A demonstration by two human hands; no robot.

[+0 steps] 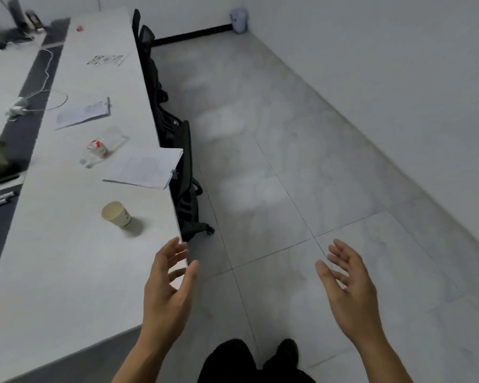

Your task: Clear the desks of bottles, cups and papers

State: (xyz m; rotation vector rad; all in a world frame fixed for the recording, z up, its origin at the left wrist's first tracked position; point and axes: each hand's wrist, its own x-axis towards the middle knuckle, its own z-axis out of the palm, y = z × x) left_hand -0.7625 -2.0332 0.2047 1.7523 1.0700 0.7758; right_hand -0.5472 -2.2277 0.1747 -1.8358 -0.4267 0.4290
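Note:
A long white desk (67, 266) runs along the left. On it stand a paper cup (117, 214), a clear plastic bottle (94, 152) with a red label lying on its side, a clipped stack of papers (145, 168) overhanging the desk's right edge, a second sheaf of papers (82, 113) and a printed sheet (107, 60) farther back. My left hand (168, 286) hovers over the desk's near right corner, fingers spread and holding nothing. My right hand (349, 286) is raised over the floor, palm turned inward, also holding nothing.
Black office chairs (187, 189) are tucked along the desk's right side. A white charger and cable (18, 109) lie by the dark central strip. A bin with a pale liner (239, 20) stands in the far corner. Grey tiled floor (302, 161) stretches to the right wall.

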